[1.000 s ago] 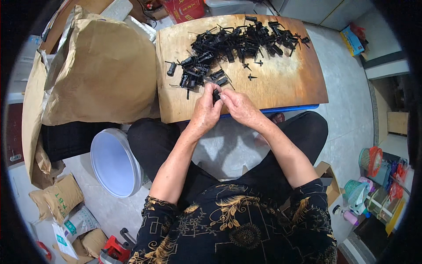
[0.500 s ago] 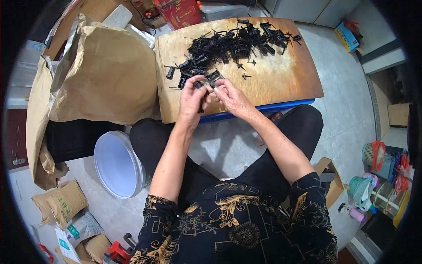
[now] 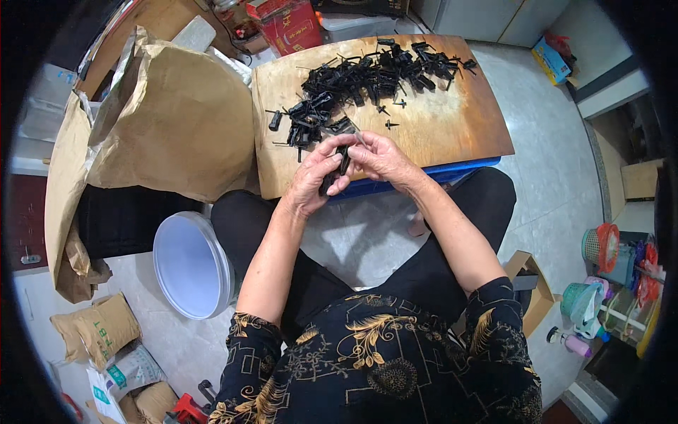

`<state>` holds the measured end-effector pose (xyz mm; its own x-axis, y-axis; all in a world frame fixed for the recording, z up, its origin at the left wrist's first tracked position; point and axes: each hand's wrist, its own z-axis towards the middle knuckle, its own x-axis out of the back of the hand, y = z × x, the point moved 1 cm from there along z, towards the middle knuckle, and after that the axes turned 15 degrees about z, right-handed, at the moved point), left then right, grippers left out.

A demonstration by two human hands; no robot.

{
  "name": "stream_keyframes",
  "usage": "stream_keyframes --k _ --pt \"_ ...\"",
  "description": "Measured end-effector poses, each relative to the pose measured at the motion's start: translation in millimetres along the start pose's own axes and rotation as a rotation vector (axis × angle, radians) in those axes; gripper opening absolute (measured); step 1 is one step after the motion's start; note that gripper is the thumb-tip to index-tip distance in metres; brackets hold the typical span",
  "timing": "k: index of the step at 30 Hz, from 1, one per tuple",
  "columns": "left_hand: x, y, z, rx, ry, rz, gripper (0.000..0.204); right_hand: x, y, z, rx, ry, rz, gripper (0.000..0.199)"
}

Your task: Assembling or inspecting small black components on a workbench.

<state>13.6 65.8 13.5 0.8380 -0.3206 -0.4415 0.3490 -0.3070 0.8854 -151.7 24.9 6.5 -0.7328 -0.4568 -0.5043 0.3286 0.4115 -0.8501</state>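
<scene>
The left hand (image 3: 309,182) curls its fingers around a black part (image 3: 345,162), probably light, stiff, smooth plastic, best held by its sides. The right hand (image 3: 385,161) bends its fingers close beside it, their pinch unclear, near the board's (image 3: 452,138) front edge.

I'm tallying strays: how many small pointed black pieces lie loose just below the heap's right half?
3: a left piece, a right piece slightly farther, and a nearer piece below them. The heap may hide others.
</scene>
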Motion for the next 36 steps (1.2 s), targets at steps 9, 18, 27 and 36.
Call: stream_keyframes --k 9,18,27,36 --pt "-10.3 -1.4 0.6 0.027 0.142 0.414 0.037 11.4 11.8 7.2 0.137 -0.043 -0.104 0.022" --pt "-1.3 -14.8 3.8 -0.019 0.339 0.630 0.038 -9.2 10.3 0.3 -0.027 0.115 -0.013 0.031" --pt "-2.4 -16.1 10.3 -0.039 0.422 0.648 0.037 -12.3 14.8 1.0 -0.143 0.109 0.033 0.040" --pt "-7.8 -14.0 16.8 0.000 0.442 0.630 0.035 -10.1 16.7 4.3 -0.210 0.155 0.184 0.039"
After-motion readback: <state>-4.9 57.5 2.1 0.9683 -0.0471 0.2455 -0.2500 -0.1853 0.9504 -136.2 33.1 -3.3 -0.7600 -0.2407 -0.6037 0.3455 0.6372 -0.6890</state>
